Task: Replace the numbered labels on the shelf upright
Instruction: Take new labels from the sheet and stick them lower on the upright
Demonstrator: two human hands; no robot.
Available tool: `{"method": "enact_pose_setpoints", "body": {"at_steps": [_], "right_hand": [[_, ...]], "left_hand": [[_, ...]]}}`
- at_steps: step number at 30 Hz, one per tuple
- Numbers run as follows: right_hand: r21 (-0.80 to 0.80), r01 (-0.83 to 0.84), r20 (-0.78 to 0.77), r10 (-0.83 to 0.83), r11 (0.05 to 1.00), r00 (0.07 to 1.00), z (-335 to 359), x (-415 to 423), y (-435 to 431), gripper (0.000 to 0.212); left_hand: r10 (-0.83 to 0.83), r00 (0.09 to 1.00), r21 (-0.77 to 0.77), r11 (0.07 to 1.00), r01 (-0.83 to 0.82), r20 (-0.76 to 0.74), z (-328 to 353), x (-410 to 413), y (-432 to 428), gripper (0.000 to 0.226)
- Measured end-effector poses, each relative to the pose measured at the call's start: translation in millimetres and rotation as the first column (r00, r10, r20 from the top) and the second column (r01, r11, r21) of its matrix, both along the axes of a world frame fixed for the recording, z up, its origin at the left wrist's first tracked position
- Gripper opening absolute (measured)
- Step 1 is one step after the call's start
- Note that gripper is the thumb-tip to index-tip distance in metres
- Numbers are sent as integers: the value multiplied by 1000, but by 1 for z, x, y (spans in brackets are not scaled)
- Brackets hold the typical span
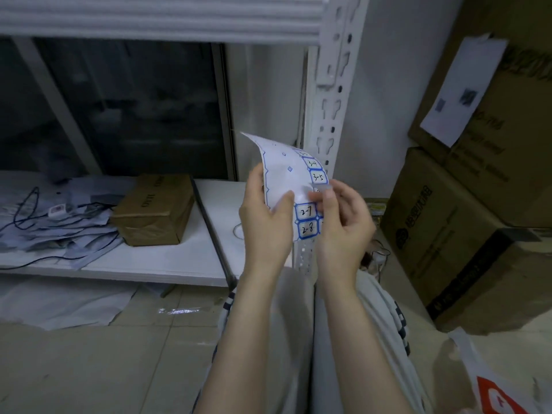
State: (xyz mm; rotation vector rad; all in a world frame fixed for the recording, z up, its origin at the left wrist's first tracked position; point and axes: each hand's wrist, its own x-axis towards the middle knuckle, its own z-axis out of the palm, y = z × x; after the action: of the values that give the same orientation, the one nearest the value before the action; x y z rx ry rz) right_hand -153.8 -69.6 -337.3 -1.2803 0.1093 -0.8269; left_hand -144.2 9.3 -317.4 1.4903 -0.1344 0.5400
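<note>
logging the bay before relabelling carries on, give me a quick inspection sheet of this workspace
surface: white shelf board, low, partly covered
job's things: label sheet with handwritten labels 2-7, 2-8, 3-4, 3-5; white slotted shelf upright right behind it
clutter: brown taped box and loose pale sheets on the board
grippers: left hand grips the sheet; right hand pinches its right side, apparently at a label
cables: black cable looped over the pale sheets
surroundings: stacked cardboard boxes at right; tiled floor; white bag with red print
</note>
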Motion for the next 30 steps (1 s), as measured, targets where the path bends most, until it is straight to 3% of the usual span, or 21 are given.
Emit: {"method": "enact_pose_setpoints", "body": {"at_steps": [5, 10, 15, 20, 23, 27, 30], "right_hand": [[-21, -12, 64, 13, 1000, 998, 45, -4, -5, 12], [12, 13, 141, -15, 1000, 990, 92, -6, -7, 17], [62, 1, 182, -13, 998, 983, 123, -4, 2, 21], [107, 19, 203, -41, 994, 978, 133, -3, 3, 8], [114, 45, 181, -65, 993, 981, 130, 0, -1, 22], [104, 38, 135, -52, 994, 989, 123, 3, -5, 29], [87, 41, 111, -50, 995, 992, 121, 4, -7, 26]], "left_hand": [[36, 981, 89, 995, -54, 191, 56, 4, 10, 45], [55, 945, 44, 996, -73, 324, 128, 11, 12, 45], [90, 937, 16, 995, -101, 338, 187, 42, 8, 49], [157, 952, 47, 983, -175, 263, 216, 83, 14, 57], [203, 957, 45, 975, -217, 209, 223, 103, 20, 69], [208, 899, 132, 952, -277, 386, 226, 114, 19, 83], [206, 869, 167, 936, -309, 451, 231, 124, 17, 78]]}}
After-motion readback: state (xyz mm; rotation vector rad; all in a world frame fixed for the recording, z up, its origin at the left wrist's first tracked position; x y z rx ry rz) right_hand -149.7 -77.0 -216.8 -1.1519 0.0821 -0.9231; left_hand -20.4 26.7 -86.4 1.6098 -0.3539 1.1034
